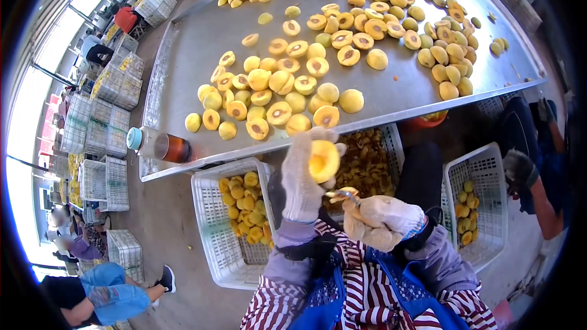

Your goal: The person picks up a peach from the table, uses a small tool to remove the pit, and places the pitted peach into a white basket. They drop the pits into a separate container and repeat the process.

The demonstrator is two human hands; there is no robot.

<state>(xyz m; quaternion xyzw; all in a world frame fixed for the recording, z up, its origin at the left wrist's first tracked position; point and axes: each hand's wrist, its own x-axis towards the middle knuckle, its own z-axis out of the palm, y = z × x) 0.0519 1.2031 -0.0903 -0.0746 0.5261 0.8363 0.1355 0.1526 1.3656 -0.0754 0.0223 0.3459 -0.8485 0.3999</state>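
My left hand, in a pale knit glove, is closed round a hollowed yellow peach half, its cut face toward me. My right hand, gloved too, grips a small metal pitting tool just below the fruit. A brownish bit, perhaps pit or flesh, sits at the tool's tip. Beyond my hands, many peach halves lie on a metal table, several with brown pit centres showing. Beneath my hands is a crate of brown pits and scraps.
A white crate with peach halves stands at my left, another crate at my right. A drink bottle lies on the table's left corner. A co-worker's gloved hand is at right. Stacked crates and seated people line the left.
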